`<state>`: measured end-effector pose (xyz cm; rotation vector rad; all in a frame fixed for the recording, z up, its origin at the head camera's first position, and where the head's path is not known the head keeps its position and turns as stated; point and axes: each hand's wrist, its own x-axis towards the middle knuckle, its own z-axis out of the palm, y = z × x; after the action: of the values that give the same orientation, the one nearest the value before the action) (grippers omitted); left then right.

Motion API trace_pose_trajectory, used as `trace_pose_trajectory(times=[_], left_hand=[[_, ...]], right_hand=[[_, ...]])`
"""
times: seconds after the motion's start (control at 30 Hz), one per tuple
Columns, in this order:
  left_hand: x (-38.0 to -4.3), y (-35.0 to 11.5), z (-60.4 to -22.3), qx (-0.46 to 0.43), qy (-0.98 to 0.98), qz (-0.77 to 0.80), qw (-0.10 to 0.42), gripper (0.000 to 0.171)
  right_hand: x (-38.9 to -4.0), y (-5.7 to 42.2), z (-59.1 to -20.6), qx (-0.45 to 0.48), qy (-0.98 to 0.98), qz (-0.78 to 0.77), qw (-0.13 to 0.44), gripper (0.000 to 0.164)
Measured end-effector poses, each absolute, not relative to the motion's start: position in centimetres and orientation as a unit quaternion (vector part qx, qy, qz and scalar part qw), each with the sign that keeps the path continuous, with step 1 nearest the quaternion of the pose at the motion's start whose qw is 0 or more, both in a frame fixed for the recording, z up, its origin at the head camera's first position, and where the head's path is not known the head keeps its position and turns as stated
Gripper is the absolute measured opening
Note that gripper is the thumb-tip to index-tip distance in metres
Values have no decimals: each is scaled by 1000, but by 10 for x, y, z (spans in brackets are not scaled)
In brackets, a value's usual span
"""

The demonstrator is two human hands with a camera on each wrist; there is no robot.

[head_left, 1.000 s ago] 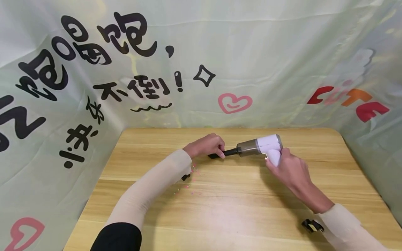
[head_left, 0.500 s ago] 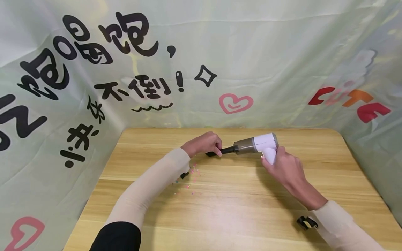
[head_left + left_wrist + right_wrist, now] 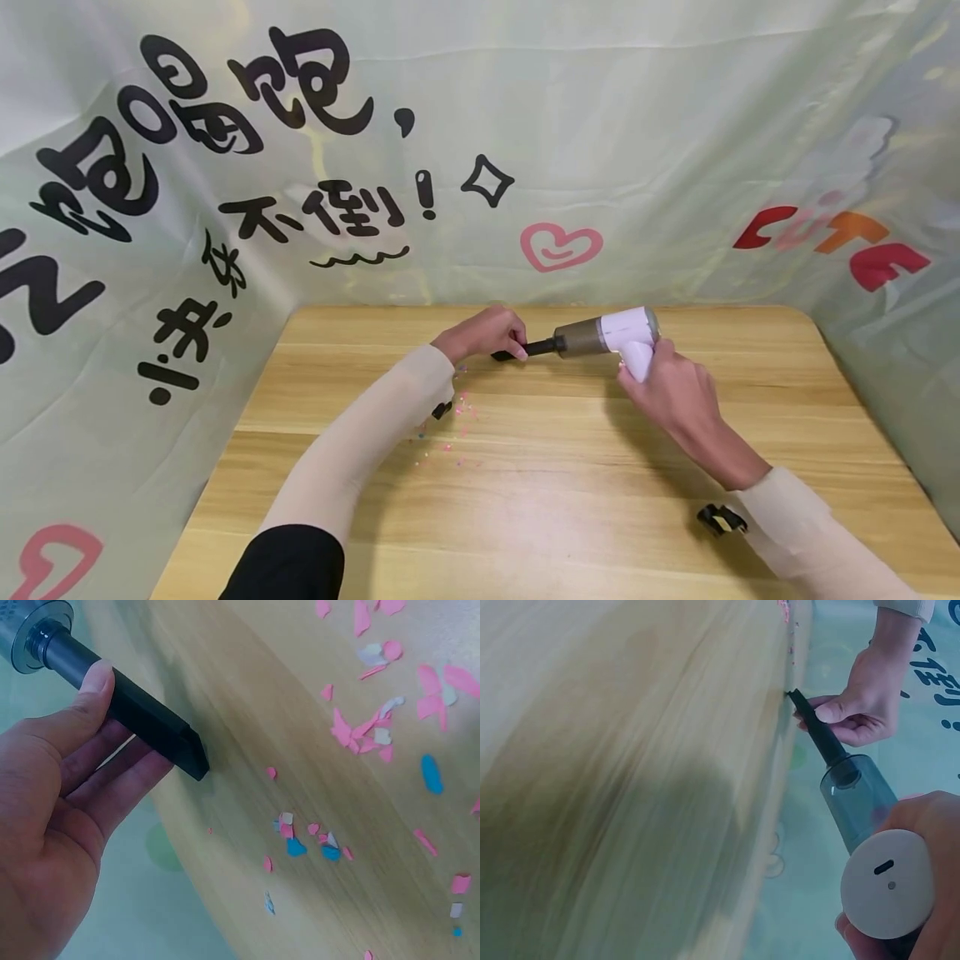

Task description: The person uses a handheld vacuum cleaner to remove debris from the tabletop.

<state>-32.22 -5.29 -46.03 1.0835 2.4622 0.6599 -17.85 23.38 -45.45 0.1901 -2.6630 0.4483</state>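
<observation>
A white handheld vacuum cleaner (image 3: 626, 331) with a smoky clear dust cup (image 3: 579, 338) points left over the back of the table. My right hand (image 3: 678, 398) grips its handle. Toward the front end, my left hand (image 3: 67, 780) pinches the black crevice nozzle (image 3: 142, 712) between thumb and fingers. The nozzle's slanted mouth is close over the wood in the left wrist view. Pink, blue and white paper scraps (image 3: 360, 735) lie scattered beside it. In the right wrist view the vacuum's round white rear end (image 3: 889, 885) faces the camera, my fingers partly hidden behind it.
The light wooden table (image 3: 570, 500) meets a pale printed cloth (image 3: 660, 167) at the back and both sides. More scraps (image 3: 457, 425) lie near my left forearm. Small black clips (image 3: 722, 519) hang at both sleeves.
The vacuum has shifted slightly left and toward the back of the table, with both hands moving along with it. Both still hold it as before.
</observation>
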Motion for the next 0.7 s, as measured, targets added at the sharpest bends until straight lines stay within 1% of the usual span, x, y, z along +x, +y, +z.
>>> trace_pose_trajectory(times=[0.13,0.3,0.53,0.7], left_hand=[[-326,-54,-459,387,873,237,176,6],[-330,-56,-458,378,874,246,179,6],[-337,-57,-459,366,879,250,173,6],[-340,-59,-458,359,882,255,168,8]], right_hand=[[-180,230,-452,61,-962,162,211,45],[-184,226,-450,63,-962,159,211,45],[-190,221,-443,58,-967,156,193,49],[-195,218,-442,64,-966,151,200,48]])
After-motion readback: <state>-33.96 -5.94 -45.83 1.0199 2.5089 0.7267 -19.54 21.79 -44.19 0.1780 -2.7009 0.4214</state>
